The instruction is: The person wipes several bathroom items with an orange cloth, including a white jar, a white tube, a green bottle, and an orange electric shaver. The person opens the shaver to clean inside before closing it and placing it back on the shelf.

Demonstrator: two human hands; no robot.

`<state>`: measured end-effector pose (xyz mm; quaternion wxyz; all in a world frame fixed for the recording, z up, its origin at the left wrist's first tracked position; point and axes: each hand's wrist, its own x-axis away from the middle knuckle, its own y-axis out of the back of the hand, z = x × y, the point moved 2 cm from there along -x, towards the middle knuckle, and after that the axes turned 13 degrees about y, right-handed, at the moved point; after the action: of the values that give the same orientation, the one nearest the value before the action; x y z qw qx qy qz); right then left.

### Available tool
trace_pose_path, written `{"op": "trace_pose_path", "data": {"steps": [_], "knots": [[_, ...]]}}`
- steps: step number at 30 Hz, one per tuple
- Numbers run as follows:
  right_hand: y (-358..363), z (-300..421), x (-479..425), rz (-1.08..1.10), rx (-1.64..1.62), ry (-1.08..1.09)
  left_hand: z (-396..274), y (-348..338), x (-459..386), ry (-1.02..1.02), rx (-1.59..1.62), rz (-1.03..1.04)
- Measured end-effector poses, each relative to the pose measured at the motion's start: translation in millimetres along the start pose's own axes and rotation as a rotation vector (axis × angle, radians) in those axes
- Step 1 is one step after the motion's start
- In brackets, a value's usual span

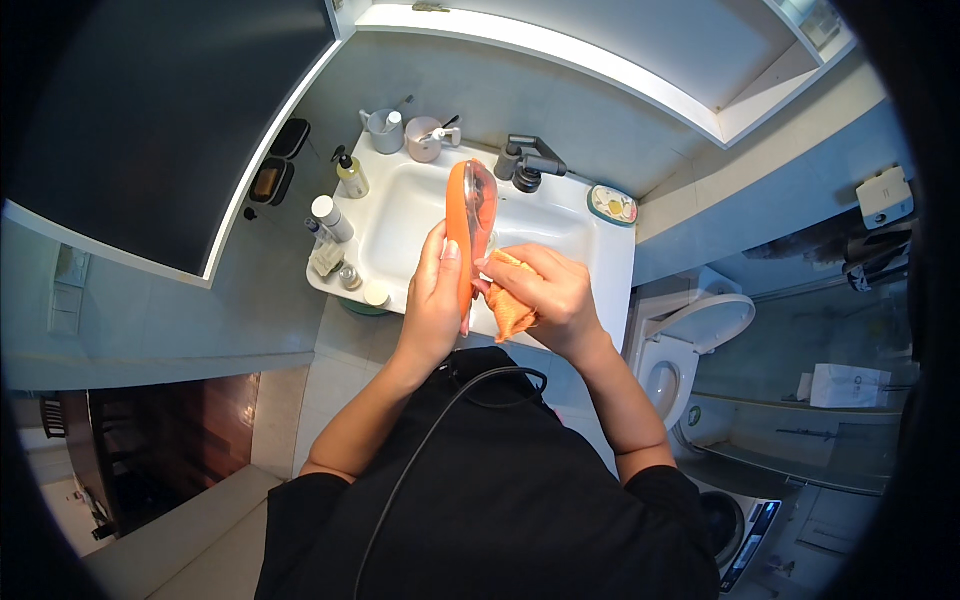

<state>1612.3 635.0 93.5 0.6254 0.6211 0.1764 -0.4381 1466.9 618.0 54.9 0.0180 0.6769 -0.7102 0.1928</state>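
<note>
An orange, elongated object with a clear curved front point(460, 217) is held upright over the washbasin point(397, 217); what it is exactly I cannot tell. My left hand point(431, 304) grips its lower part, thumb along the orange side. Bunched in my right hand point(559, 296) is an orange textured cloth point(514, 311), pressed in the fingers close beside the object's lower right side. Whether the cloth touches it is hidden by my fingers. Behind the object stands a dark grey faucet point(529, 161).
A pump bottle point(352, 178), a white-capped bottle point(332, 217) and small jars line the basin's left rim. Two cups point(425, 141) hold toothbrushes at the back. A patterned soap box point(613, 205) sits back right. An open cabinet door point(180, 112) juts in at left; a toilet point(667, 367) is at right.
</note>
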Motion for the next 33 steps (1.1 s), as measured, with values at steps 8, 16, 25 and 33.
{"op": "trace_pose_path", "data": {"steps": [8, 16, 25, 33], "knots": [[-3.3, 8.8, 13.5, 0.042, 0.212, 0.101, 2.1, -2.4, 0.2, -0.011, 0.008, -0.027], [26.9, -23.9, 8.5, -0.182, 0.302, -0.072, 17.5, 8.2, 4.0, 0.259, 0.209, 0.161], [37.8, -105.5, 18.9, -0.311, -0.093, -0.758, 11.5, 20.4, 15.9, 0.478, 0.244, 0.358], [47.8, -107.9, 29.9, -0.551, -0.510, -0.975, 8.4, 26.3, 13.5, 0.461, 0.188, 0.337]]}}
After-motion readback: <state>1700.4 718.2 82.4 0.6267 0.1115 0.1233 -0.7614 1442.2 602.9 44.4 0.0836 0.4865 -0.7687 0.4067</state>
